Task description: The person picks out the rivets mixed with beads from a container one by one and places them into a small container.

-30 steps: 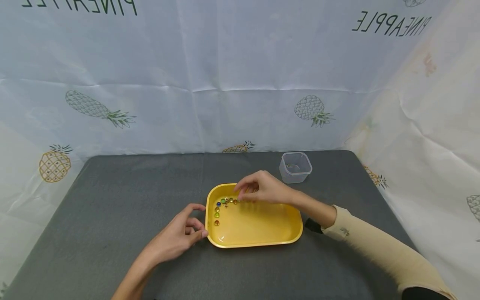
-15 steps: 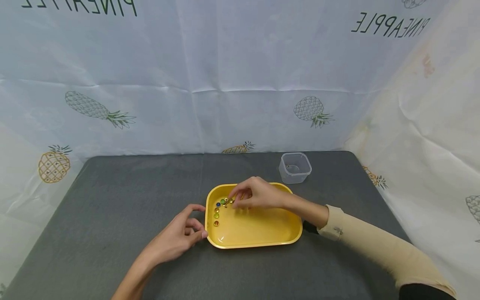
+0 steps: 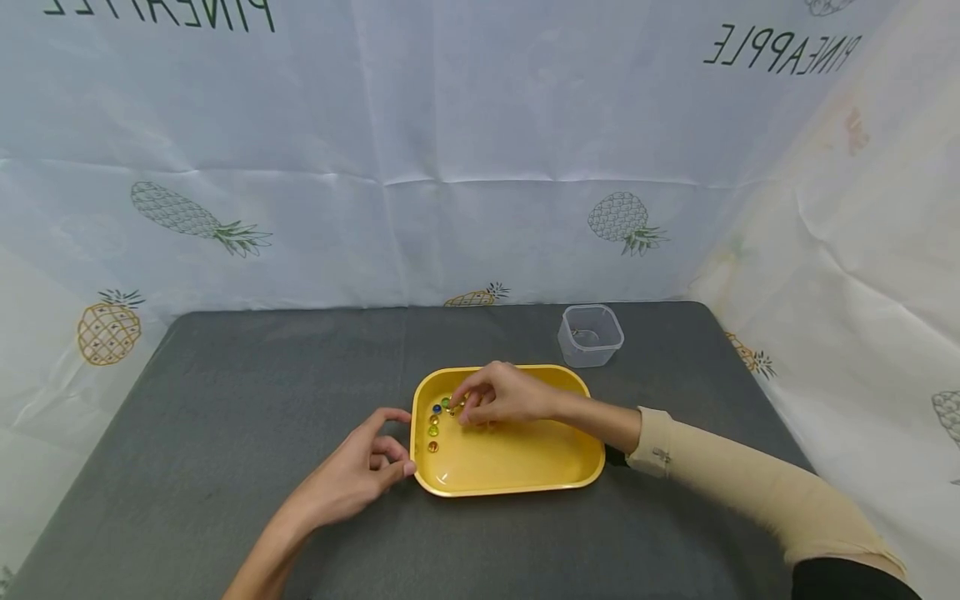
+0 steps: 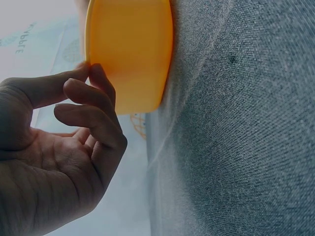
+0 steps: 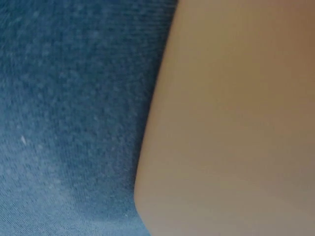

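Observation:
A shallow yellow tray (image 3: 517,467) lies on the grey tabletop. Along its left and far-left inside stand several small glass marbles, among them a blue one (image 3: 437,409), a lime one (image 3: 432,431) and an amber one (image 3: 432,447). My left hand (image 3: 356,471) holds the tray's left end, thumb and forefinger at the rim; the left wrist view shows these fingertips against the tray wall (image 4: 130,54). Above the far-left marbles hovers my right hand (image 3: 506,396), thumb and forefinger bent and apart. Its fingers partly cover the marbles and a tiny gold-coloured piece. Only blurred skin (image 5: 231,123) fills much of the right wrist view.
A clear square plastic tub (image 3: 591,337) stands behind the tray to the right, with a tiny gold-coloured bit inside. Pineapple-printed white cloth (image 3: 480,242) hangs along the table's back and right side. A dark object lies partly hidden under my right forearm.
My right hand has moved left and slightly nearer over the tray, now covering marbles that showed before. My left hand and the tray stay where they were.

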`<state>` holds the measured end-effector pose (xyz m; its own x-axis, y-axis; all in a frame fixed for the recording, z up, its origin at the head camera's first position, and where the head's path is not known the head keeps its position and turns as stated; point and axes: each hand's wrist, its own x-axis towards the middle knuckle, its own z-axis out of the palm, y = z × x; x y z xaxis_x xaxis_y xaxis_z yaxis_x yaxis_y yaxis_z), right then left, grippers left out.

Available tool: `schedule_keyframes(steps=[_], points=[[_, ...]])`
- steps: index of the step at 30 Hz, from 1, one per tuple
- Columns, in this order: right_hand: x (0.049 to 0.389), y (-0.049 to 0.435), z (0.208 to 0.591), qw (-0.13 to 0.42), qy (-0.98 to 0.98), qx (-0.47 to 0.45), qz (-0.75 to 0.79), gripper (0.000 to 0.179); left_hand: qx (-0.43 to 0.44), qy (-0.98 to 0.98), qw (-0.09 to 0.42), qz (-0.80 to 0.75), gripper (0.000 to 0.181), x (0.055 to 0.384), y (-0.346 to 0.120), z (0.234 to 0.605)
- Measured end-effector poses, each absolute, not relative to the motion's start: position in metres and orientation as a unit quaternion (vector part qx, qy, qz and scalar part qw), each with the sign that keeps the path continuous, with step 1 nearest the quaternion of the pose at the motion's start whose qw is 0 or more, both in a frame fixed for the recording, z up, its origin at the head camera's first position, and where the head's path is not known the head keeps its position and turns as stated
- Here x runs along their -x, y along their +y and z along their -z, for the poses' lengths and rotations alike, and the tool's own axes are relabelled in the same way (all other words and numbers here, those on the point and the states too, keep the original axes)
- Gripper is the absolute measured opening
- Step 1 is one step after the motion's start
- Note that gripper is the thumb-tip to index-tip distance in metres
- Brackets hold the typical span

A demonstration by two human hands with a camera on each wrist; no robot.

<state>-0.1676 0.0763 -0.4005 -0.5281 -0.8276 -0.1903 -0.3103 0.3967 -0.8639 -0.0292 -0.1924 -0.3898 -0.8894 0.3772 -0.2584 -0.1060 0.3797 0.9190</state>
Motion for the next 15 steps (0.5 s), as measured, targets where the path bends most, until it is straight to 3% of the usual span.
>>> schedule_keyframes(steps=[7,15], points=[[0.168,0.072,0.407,0.334,0.763,0.357,0.422,0.03,-0.081,0.803,0.218,-0.549,0.064,0.03,-0.192,0.39],[0.164,0.067,0.413,0.316,0.777,0.337,0.427,0.027,-0.082,0.801,0.22,-0.551,0.064,0.029,-0.192,0.39]])
